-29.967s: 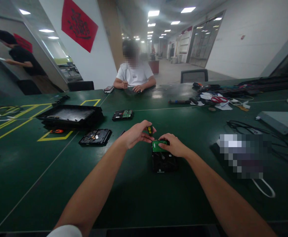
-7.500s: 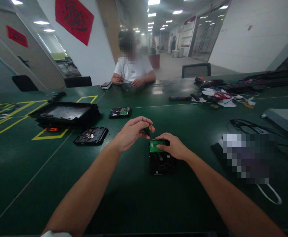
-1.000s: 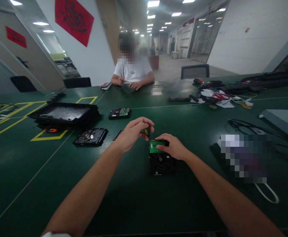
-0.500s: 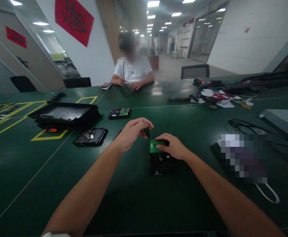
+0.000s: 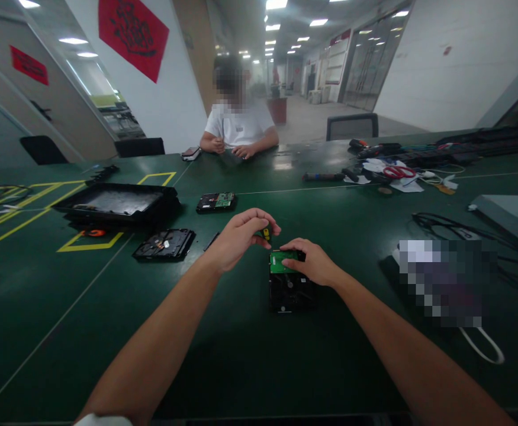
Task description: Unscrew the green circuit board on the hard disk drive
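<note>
A black hard drive (image 5: pixel 290 294) lies on the green table in front of me, its green circuit board (image 5: pixel 277 264) facing up at the far end. My right hand (image 5: pixel 311 262) rests on the drive's right side, thumb on the board and fingers round the far edge, holding it down. Just above the far left corner, my left hand (image 5: pixel 244 238) is closed round a small black-and-yellow screwdriver (image 5: pixel 266 233). Only part of its handle shows between the fingers; its tip cannot be made out.
To the left lie an opened black drive casing (image 5: pixel 164 245), a second hard drive (image 5: pixel 216 202) and a large black tray (image 5: pixel 116 204). Cables (image 5: pixel 458 228), a grey metal box (image 5: pixel 510 216) and red scissors (image 5: pixel 399 172) are on the right. A person (image 5: pixel 240 127) sits opposite.
The screwdriver has turned in my left fingers, so more of its yellow shows. My right hand and the hard drive have stayed put.
</note>
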Demonstrator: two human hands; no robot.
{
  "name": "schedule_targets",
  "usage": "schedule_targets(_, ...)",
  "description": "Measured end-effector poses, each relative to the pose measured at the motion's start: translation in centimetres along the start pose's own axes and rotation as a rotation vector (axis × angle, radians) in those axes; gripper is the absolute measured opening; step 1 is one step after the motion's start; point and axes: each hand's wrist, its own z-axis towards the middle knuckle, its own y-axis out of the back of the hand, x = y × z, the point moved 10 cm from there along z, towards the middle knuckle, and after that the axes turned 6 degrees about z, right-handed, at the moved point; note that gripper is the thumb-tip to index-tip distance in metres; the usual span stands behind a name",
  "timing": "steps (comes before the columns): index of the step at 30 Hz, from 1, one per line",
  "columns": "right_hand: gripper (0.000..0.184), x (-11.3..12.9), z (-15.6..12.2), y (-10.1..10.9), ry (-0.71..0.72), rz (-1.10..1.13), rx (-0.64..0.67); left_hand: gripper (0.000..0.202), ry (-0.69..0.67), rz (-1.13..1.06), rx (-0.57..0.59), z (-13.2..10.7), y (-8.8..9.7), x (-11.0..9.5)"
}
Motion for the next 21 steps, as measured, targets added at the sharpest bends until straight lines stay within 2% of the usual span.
schedule_targets(8,0.032,-0.07,-0.04,0.03,-0.010,0.001,0.003,0.017,-0.008,0.072,-0.002,-0.23,-0.04,-0.50)
schedule_targets(16,0.033,-0.01,-0.02,0.09,-0.018,0.001,-0.002,0.011,-0.006,0.007,0.014,-0.22,-0.26,-0.46)
schedule_targets(21,0.032,0.04,-0.04,0.10,-0.020,0.004,0.001,0.014,-0.019,0.031,0.025,-0.10,-0.30,-0.45)
